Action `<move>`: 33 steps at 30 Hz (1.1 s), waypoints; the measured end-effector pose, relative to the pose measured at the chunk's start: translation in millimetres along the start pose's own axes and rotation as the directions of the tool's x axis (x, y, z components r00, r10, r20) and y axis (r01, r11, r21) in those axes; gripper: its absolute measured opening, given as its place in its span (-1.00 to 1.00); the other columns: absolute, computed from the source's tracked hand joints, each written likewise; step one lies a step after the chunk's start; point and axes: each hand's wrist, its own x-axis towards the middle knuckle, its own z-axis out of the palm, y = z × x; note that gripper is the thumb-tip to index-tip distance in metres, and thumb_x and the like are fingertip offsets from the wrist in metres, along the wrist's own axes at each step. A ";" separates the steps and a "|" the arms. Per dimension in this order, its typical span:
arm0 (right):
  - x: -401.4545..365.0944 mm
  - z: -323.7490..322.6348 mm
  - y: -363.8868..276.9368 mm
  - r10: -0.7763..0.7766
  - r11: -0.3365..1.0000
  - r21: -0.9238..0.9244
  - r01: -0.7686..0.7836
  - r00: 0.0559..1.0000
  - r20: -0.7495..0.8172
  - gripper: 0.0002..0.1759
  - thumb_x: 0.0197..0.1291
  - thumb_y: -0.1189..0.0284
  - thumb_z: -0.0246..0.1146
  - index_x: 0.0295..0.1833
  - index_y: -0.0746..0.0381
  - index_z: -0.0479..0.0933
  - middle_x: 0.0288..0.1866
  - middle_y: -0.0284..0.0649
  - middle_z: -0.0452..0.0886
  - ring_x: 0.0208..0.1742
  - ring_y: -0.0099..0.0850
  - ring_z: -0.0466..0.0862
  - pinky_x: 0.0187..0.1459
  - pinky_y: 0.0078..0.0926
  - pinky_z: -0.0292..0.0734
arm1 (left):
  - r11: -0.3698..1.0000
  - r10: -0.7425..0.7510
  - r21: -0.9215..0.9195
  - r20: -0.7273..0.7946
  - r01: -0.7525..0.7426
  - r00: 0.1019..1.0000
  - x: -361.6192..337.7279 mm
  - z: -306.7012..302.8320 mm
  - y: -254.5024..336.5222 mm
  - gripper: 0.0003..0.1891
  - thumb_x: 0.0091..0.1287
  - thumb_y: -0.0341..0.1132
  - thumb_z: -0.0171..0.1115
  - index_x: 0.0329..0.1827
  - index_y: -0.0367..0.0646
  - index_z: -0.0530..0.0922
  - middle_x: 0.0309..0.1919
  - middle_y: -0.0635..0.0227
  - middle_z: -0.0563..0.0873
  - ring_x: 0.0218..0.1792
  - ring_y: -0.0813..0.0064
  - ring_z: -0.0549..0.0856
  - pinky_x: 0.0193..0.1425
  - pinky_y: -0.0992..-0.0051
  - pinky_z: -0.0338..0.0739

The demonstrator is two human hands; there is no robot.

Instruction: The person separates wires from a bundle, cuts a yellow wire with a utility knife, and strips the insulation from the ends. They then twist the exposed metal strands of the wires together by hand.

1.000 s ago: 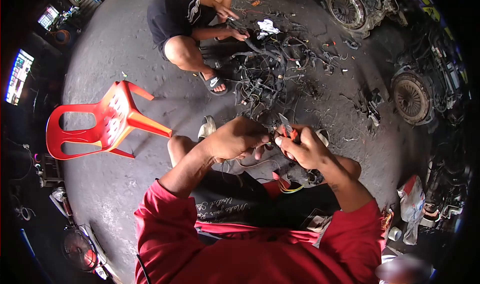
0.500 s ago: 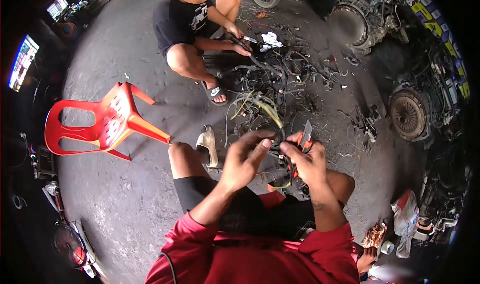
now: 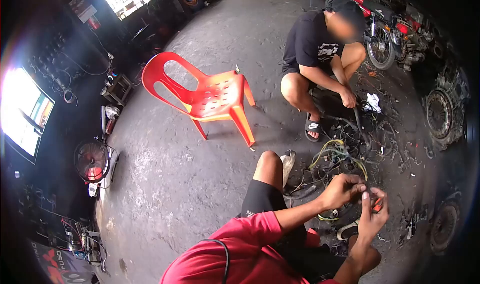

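My left hand [image 3: 343, 192] is closed in a pinch, its fingertips meeting my right thumb; whatever thin thing lies between them is too small to make out. My right hand [image 3: 373, 218] has its thumb raised and its fingers curled around an orange-handled tool [image 3: 378, 205], mostly hidden in the palm. Beneath and beyond both hands, a tangled wiring harness [image 3: 367, 176] with yellow and dark wires spreads over the floor. Across from me, a crouching person in black [image 3: 312, 49] has a hand [image 3: 348, 99] on a thick dark cable bundle [image 3: 358, 119].
A red plastic chair [image 3: 215, 96] stands left of the person. Farther left are a black fan [image 3: 92, 161] and a bright window [image 3: 25, 116]. A motorcycle [image 3: 382, 44] is at the back right, with engine parts [image 3: 440, 114] along the right side. A white cloth [image 3: 372, 103] lies by the wires.
My view has swung left, so the chair, person and wires appear farther right. My hands stay close together; the tool's blade, visible before, is now hidden. The other person's hands have shifted along the cable bundle.
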 end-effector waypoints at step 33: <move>12.8 -11.3 -14.9 0.156 0.982 -0.092 -0.167 0.982 -0.109 -0.90 0.17 0.50 0.30 -0.31 0.34 0.61 -0.60 -0.42 0.52 -0.56 -0.74 0.39 -0.50 -0.68 0.31 | 0.968 0.015 0.251 -0.063 0.001 0.998 -20.5 30.5 2.5 -0.78 0.38 -0.33 0.22 -0.33 -0.33 0.69 -0.58 0.41 0.63 -0.58 0.79 0.45 -0.54 0.68 0.28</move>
